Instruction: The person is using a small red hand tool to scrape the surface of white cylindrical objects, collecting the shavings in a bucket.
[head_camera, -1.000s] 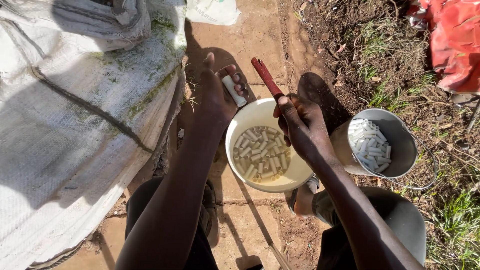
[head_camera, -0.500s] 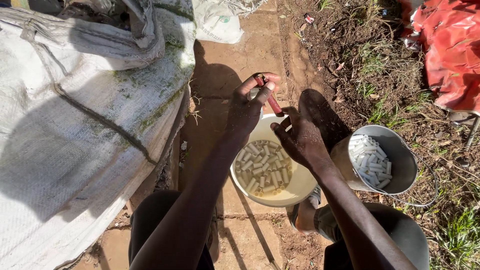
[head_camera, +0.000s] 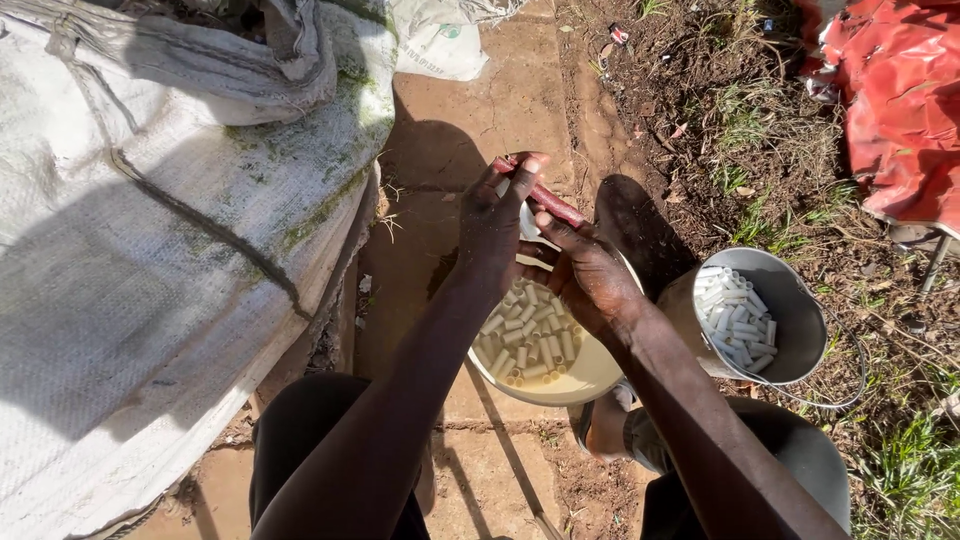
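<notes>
While both hands meet above the bowl (head_camera: 590, 385), left hand (head_camera: 492, 225) pinches the red stick's (head_camera: 553, 203) far end, right hand (head_camera: 590, 285) clamps its near end (rigid, light, likely brittle; grip near the ends). White pieces (head_camera: 530, 340) fill the bowl; tin (head_camera: 790, 330) just beside.

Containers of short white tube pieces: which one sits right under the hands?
The round cream plastic bowl, directly below both hands, left hand and right hand. The grey metal bucket stands apart to its right, beside the grass, with no hand over it.

A slim red stick (head_camera: 548, 203) slants, tilted, above the cream bowl (head_camera: 590, 378).
</notes>
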